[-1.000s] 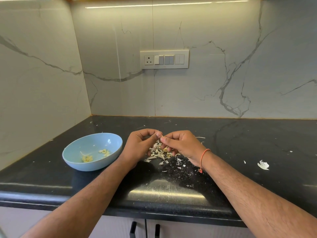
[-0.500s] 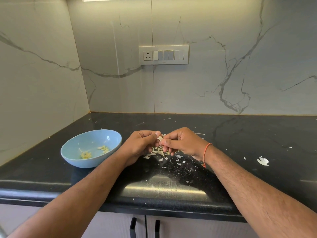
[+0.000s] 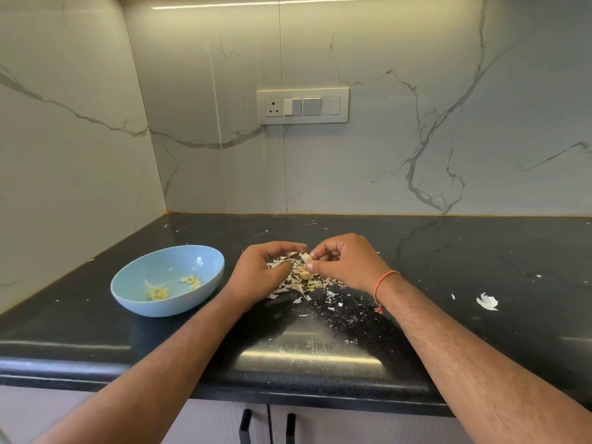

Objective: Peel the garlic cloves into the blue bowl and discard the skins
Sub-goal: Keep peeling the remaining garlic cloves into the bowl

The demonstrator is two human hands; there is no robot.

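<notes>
We're easing our hands apart a bit vs 0.5 s ago: left hand [image 3: 259, 270] is dropping lower toward the skins [image 3: 298, 283], right hand [image 3: 344, 262] is now pinching the clove [image 3: 306, 257] alone.

Garlic clove [image 3: 306, 257] between both hands' fingers [image 3: 315, 266]

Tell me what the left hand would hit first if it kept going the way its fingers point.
The left hand points right, toward the right hand. It would likely meet the garlic clove pinched there first, then the right hand's fingertips.
</notes>
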